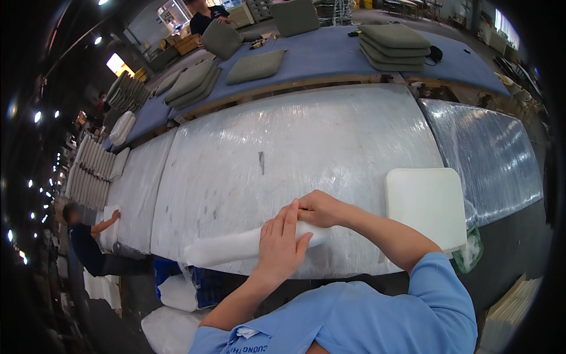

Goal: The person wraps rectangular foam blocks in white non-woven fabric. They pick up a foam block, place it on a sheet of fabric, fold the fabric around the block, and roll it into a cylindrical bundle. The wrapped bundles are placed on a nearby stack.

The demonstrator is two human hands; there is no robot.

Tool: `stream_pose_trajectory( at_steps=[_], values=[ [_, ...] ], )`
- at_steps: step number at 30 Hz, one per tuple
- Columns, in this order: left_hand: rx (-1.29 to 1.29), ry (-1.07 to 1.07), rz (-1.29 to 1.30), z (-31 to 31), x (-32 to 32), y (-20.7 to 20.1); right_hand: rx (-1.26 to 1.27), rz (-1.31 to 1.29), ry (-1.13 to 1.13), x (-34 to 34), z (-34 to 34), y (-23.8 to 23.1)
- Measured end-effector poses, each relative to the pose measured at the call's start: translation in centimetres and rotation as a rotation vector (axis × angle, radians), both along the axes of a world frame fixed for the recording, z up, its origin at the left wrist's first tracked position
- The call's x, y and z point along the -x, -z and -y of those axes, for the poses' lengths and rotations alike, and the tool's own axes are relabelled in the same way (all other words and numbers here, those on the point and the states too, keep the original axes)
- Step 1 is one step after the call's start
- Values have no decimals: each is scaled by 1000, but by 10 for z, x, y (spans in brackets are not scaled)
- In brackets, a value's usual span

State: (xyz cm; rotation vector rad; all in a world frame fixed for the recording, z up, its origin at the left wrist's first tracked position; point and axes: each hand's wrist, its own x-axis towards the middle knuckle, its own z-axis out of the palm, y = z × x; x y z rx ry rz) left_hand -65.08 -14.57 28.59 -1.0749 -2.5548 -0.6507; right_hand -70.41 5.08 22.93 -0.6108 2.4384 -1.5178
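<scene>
A long white padded piece, probably a cushion seen edge-on [227, 248], lies near the front edge of the plastic-covered table [295, 147]. My left hand [279, 243] rests across its top, fingers stretched out and thumb apart. Against those fingertips my right hand [318, 208] is closed, its fingers curled at the far side of the padded piece. What the right fingers pinch is hidden. To the right, a flat white cushion [425, 206] with rounded corners sits at the table's edge.
Across the table, green-grey cushions [394, 44] are stacked on a blue worktop [324, 53], where a person [207, 16] holds one. Another person [88, 236] works at far left beside piled white cushions [91, 171]. A blue crate [206, 286] stands below the front edge.
</scene>
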Motion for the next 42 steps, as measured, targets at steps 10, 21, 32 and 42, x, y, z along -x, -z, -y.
stream_pose_trajectory(
  at_steps=[10,21,32,42],
  values=[
    [113,-176,242,-11,12,2,367,-248,-88,1,-51,31],
    [186,-504,108,-71,-19,13,500,-20,-321,25,-16,56],
    [170,-632,100,-78,-28,22,815,496,-417,46,-42,89],
    [154,-610,124,-80,-16,20,689,398,-586,41,-33,80]
  ],
)
